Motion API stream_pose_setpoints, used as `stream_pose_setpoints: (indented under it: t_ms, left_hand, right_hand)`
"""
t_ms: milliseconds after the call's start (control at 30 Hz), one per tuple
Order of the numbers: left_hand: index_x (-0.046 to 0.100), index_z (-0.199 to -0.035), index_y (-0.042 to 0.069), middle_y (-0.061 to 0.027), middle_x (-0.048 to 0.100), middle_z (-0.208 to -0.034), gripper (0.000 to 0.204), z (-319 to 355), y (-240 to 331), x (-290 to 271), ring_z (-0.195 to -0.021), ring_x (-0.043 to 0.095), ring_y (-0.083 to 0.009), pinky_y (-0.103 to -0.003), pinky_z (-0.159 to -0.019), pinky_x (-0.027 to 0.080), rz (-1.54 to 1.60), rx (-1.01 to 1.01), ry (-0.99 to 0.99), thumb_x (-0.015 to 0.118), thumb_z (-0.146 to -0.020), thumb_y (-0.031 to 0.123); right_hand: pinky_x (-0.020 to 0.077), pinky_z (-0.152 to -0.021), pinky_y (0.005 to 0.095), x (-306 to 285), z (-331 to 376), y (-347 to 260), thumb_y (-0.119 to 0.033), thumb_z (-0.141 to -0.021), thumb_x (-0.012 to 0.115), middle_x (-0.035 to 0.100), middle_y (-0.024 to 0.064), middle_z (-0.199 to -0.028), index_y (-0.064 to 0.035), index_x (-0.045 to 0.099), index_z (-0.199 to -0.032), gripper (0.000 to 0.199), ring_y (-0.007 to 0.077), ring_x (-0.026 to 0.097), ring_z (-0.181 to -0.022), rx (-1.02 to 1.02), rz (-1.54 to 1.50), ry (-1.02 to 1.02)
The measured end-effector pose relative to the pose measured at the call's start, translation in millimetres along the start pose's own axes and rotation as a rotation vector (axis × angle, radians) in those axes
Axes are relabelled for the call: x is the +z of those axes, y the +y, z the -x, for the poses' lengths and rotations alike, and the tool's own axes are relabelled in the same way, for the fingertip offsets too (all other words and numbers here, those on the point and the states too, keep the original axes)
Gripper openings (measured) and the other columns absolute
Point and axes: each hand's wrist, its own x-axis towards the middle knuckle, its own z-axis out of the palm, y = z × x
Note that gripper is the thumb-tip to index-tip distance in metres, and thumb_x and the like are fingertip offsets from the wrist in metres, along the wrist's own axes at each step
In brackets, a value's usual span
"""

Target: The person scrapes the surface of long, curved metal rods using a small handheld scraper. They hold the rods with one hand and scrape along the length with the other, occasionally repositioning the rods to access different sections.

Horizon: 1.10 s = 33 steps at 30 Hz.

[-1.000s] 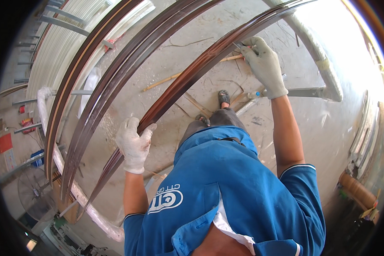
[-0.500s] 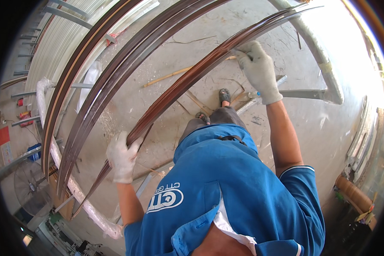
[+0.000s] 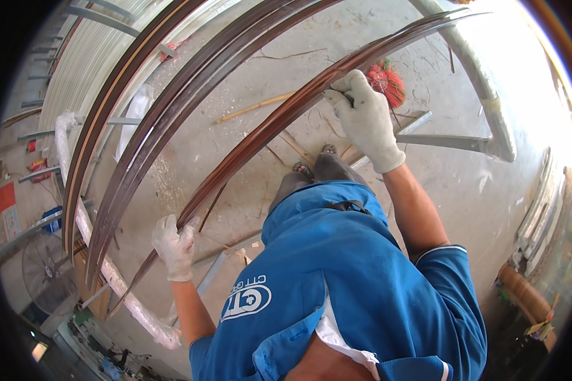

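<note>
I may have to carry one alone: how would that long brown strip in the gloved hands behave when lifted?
The brown strip is long and thin, so it probably flexes and sways. Both hands, left hand and right hand, grip it far apart, suggesting it is awkward. Its glossy face may slip.

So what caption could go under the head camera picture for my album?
Two white-gloved hands, left hand and right hand, grip a bundle of long dark brown strips above a dusty concrete floor.

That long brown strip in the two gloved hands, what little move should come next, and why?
Probably lift the left hand a little. It holds the brown strip near its low end, which droops toward the concrete floor, while the right hand holds it higher.
</note>
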Motion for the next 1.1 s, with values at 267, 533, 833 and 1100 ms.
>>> stream_pose_setpoints:
  t_ms: [267, 533, 833, 1100]
  left_hand:
    - [0.053, -0.071, 0.003, -0.0155, 0.055, -0.071, 0.040, -26, 36, 10, -0.071, 0.055, -0.0391, -0.049, -0.063, 0.043, 0.025, 0.036, 0.053, 0.083, -0.075, 0.030]
    - [0.054, -0.072, 0.005, -0.0160, 0.055, -0.071, 0.030, -84, 126, 34, -0.068, 0.057, -0.0379, -0.048, -0.058, 0.044, 0.049, 0.173, 0.045, 0.078, -0.079, 0.022]
    - [0.065, -0.091, 0.009, -0.0146, 0.067, -0.085, 0.025, -116, 185, 53, -0.082, 0.066, -0.0370, -0.049, -0.077, 0.051, 0.008, 0.130, 0.150, 0.073, -0.083, 0.032]
    - [0.068, -0.099, 0.010, -0.0128, 0.068, -0.087, 0.035, -58, 92, 18, -0.086, 0.066, -0.0370, -0.050, -0.076, 0.051, 0.018, -0.114, -0.162, 0.073, -0.084, 0.041]
  right_hand:
    - [0.0559, -0.066, 0.0372, -7, -8, 8, -0.014, -0.092, 0.073, 0.074, 0.0141, -0.082, -0.0048, 0.060, -0.100, 0.017, 0.0287, 0.074, -0.076, 0.039, -0.052, -0.039]
    - [0.0560, -0.068, 0.0386, -16, -17, 22, -0.009, -0.092, 0.071, 0.074, 0.0152, -0.086, -0.0037, 0.058, -0.099, 0.015, 0.0327, 0.074, -0.079, -0.005, -0.043, 0.009]
    - [0.0537, -0.066, 0.0345, -2, -1, 15, -0.009, -0.093, 0.070, 0.070, 0.0155, -0.081, -0.0040, 0.063, -0.102, 0.012, 0.0307, 0.070, -0.071, -0.178, -0.059, -0.041]
    - [0.0483, -0.069, 0.0232, -1, -5, 25, 0.000, -0.097, 0.064, 0.066, 0.0020, -0.086, -0.0007, 0.065, -0.109, 0.012, 0.0067, 0.056, -0.074, -0.067, -0.194, -0.105]
